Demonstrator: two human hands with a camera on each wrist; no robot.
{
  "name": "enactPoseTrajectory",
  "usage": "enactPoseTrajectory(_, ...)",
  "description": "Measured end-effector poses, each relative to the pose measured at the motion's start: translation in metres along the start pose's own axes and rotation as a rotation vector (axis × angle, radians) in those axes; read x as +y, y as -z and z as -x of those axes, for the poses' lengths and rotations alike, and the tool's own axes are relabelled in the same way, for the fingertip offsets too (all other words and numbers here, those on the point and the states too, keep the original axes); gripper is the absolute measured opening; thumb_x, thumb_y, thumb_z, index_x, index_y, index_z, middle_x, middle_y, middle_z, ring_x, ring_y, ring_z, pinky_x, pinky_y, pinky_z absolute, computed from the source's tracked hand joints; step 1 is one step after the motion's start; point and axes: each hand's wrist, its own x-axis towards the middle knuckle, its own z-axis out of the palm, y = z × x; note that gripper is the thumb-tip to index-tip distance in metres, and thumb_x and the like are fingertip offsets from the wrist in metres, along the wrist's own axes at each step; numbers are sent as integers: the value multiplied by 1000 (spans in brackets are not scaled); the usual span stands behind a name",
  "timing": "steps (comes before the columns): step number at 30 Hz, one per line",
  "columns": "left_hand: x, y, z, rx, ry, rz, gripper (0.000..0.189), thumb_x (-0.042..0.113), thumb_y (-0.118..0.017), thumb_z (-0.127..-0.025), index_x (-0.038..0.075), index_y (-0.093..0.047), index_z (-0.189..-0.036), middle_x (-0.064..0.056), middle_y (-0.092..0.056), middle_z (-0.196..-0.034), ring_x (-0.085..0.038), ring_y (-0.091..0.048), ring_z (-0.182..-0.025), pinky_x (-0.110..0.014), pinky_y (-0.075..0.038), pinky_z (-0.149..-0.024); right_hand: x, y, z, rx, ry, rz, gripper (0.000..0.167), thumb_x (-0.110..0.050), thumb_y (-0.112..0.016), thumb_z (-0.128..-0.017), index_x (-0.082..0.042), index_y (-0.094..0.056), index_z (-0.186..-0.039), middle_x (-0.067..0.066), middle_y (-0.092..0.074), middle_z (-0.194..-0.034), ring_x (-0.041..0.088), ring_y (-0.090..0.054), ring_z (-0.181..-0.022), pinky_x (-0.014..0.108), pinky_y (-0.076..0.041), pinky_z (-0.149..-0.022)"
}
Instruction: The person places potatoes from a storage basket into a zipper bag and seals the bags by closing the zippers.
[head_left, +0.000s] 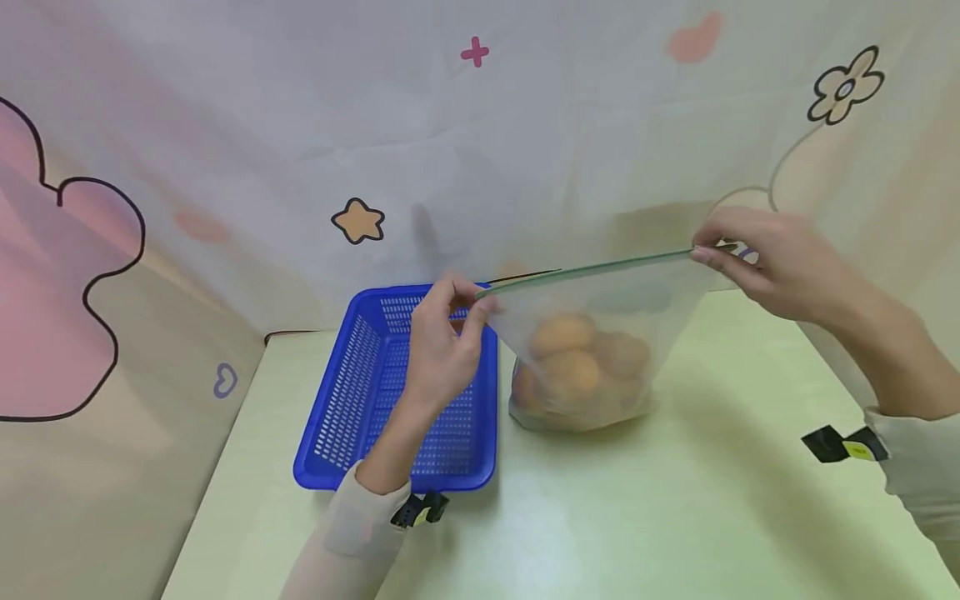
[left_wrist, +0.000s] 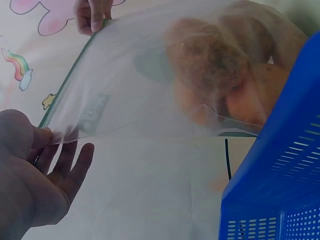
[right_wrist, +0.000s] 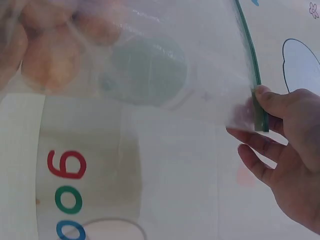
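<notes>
A clear zip bag (head_left: 667,292) with a green zip strip holds several round orange-brown fruits (head_left: 572,371), seen hazily through the plastic. Its bottom sits at the table while its top edge is stretched taut between two hands. At the left end of the strip, my left hand (head_left: 446,342) pinches the corner between thumb and forefinger. My right hand (head_left: 780,258) pinches the strip near the other end, a little higher up. In the right wrist view, the green strip (right_wrist: 252,55) runs into the right thumb and fingers. A pale green printed patch (right_wrist: 150,70) shows on the bag.
A blue perforated plastic basket (head_left: 318,442) stands left of the bag, partly behind the left forearm. The pale green tabletop (head_left: 600,517) reaches back to a printed cloth (head_left: 525,150) hanging behind and at the sides.
</notes>
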Motion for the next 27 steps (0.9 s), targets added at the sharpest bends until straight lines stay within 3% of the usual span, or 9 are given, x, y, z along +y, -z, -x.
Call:
enactPoseTrajectory(6,-9,-4,-3,65,35,18,9,9,-63,-107,0,-62,-110,-11,-69,-107,-20,-70,-101,-40,-64,-82,-1,3,13,11,-73,-21,21,11,-76,-89,-5,-70,-100,-1,-69,-89,-7,-56,-83,13,-43,-72)
enactPoseTrajectory(10,-20,-9,-8,34,109,132,23,20,-62,-109,2,-59,-123,-10,-64,-119,-20,-65,-112,-41,-59,-96,-4,-5,16,83,-165,-129,10,8,-72,-95,1,-72,-102,-2,-68,-90,-7,-60,-81,8,-46,-73)
enactPoseTrajectory(12,-28,-12,-5,-48,192,158,38,28,-67,-107,5,-55,-134,-8,-62,-129,-20,-61,-123,-43,-53,-106,-5,-13,21,127,-217,-217,9,10,-70,-96,4,-73,-102,0,-68,-90,-5,-63,-78,8,-49,-71)
enactPoseTrajectory(15,-41,-15,-8,-267,310,91,71,41,-76,-99,11,-40,-153,-7,-51,-148,-22,-50,-140,-47,-45,-116,-2,-19,25,184,-269,-324,10,13,-69,-96,8,-73,-102,4,-69,-88,1,-66,-73,10,-53,-67)
enactPoseTrajectory(17,-48,-18,-8,-435,349,23,93,45,-83,-92,17,-27,-162,-7,-43,-158,-26,-44,-148,-52,-40,-119,-4,-20,26,197,-307,-365,10,12,-68,-97,7,-73,-105,5,-69,-89,5,-67,-72,11,-54,-67)
enactPoseTrajectory(19,-53,-21,-6,-557,349,-27,111,44,-87,-87,20,-13,-167,-8,-34,-165,-31,-40,-151,-53,-40,-120,-6,-21,26,198,-332,-385,10,9,-68,-98,6,-73,-107,3,-69,-91,7,-66,-73,12,-54,-66)
enactPoseTrajectory(22,-56,-25,-3,-623,318,-42,123,37,-91,-85,22,-1,-167,-10,-30,-167,-34,-42,-150,-54,-41,-119,-10,-23,28,204,-343,-445,14,7,-68,-99,6,-71,-112,1,-69,-97,9,-65,-77,13,-53,-69)
enactPoseTrajectory(25,-55,-28,1,-634,307,-26,120,29,-92,-85,22,-2,-164,-11,-38,-161,-32,-52,-143,-51,-48,-114,-10,-29,41,245,-351,-710,36,12,-68,-96,8,-63,-131,8,-70,-115,15,-68,-95,17,-54,-81)
enactPoseTrajectory(27,-53,-32,3,-662,301,-15,112,25,-92,-85,21,-10,-161,-8,-43,-154,-28,-57,-136,-49,-52,-109,-8,-37,57,279,-361,-932,53,12,-68,-95,5,-52,-145,13,-66,-130,19,-65,-111,20,-53,-92)
